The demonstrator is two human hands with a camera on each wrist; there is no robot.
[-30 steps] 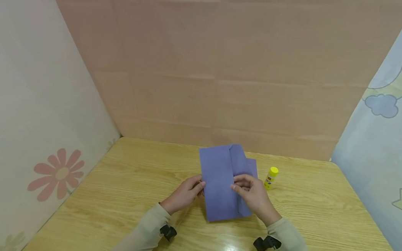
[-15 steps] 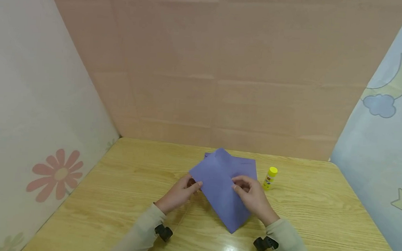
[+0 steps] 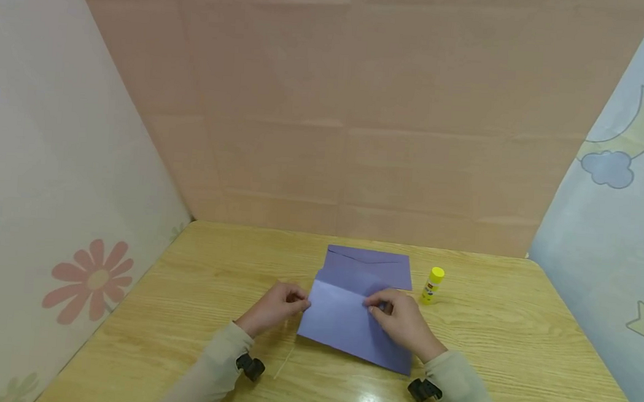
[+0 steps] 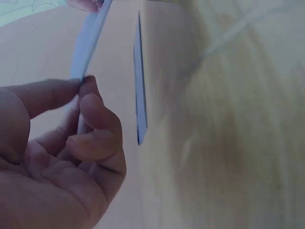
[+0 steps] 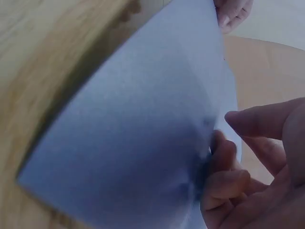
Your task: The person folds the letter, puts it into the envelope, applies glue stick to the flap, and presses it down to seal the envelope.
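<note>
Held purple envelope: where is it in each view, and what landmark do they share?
Head: held envelope, lower centre.
Left wrist: held envelope, upper left, nearly edge-on.
Right wrist: held envelope, broadside, filling the middle.
Shared landmark: left hand, lower left in left wrist, top right in right wrist.

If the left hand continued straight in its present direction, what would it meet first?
The left hand would first meet the nearer purple envelope, which it pinches; beyond, perhaps the right hand, though depth is unclear.
</note>
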